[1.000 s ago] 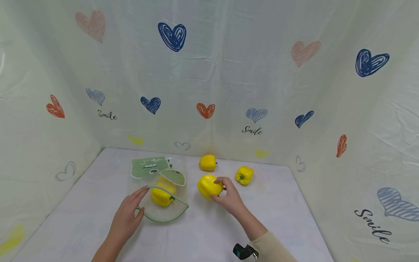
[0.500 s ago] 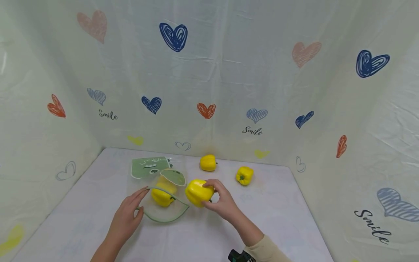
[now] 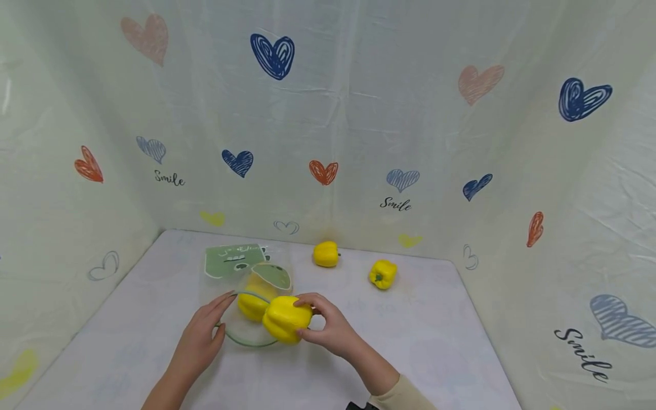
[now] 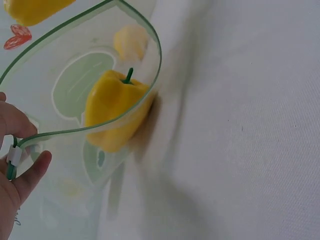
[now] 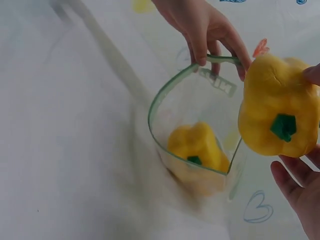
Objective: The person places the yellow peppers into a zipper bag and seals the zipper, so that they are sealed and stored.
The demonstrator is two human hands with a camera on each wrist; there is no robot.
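My left hand (image 3: 197,339) pinches the green-edged mouth of a clear zip bag (image 3: 230,259) with green cartoon print, close to its white slider (image 4: 14,156). The mouth gapes wide. One yellow bell pepper (image 4: 107,105) with a green stem lies inside near the opening, and a second yellow shape (image 4: 131,42) shows through the film behind it. Between thumb and fingers, my right hand (image 3: 330,330) holds another yellow bell pepper (image 3: 286,320), which overlaps the right side of the mouth in the head view. Its green stem (image 5: 284,127) faces the right wrist camera.
Two more yellow bell peppers stand on the white tabletop: one at the back (image 3: 326,254), one farther right (image 3: 382,274). A pale curtain (image 3: 338,114) printed with hearts encloses the table at the back and sides.
My right hand has carried its bell pepper leftward and toward me, from beside the bag to its mouth. The left hand keeps its grip on the edge, nearly still.
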